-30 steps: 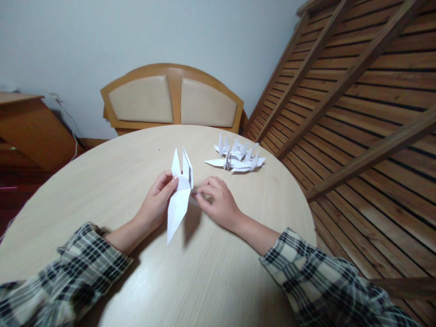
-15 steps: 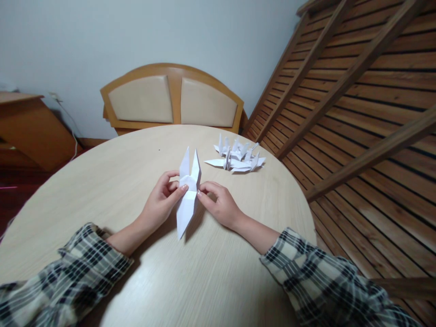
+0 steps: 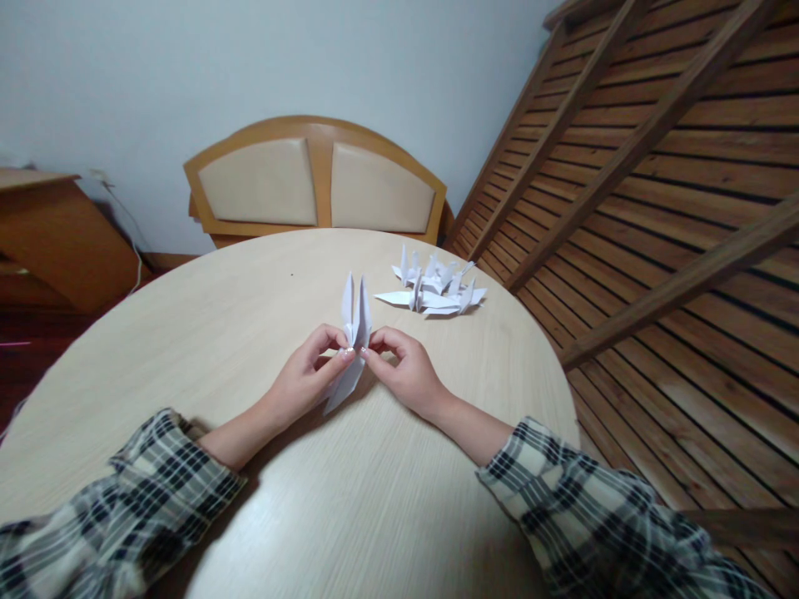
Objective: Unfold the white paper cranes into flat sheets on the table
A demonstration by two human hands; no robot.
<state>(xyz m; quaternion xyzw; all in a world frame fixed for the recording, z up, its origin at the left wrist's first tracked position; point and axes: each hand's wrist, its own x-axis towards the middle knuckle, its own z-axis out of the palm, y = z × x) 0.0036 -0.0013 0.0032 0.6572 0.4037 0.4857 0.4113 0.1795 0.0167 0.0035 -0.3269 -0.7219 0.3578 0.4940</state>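
Between my hands is a folded white paper piece (image 3: 348, 384), with two narrow points standing up at its far end and a wider flap toward me. My left hand (image 3: 312, 362) pinches its left side near the middle, thumb on top. On the opposite edge, my right hand (image 3: 399, 366) grips the paper between thumb and fingertips. The two thumbs nearly meet at the centre and hide the folds there. Several finished white paper cranes (image 3: 437, 287) are clustered farther off, to the right of the held paper.
The round pale wooden table (image 3: 187, 333) carries everything. Behind it stands a headboard (image 3: 325, 179) with cream panels against the wall. A slatted wooden frame (image 3: 655, 249) leans along the right, close to the table edge. A brown desk (image 3: 56, 233) is at the far left.
The paper has been squeezed narrower, its two far points drawn together and its near flap tilted away. My left hand has shifted slightly right, bringing the thumbs closer.
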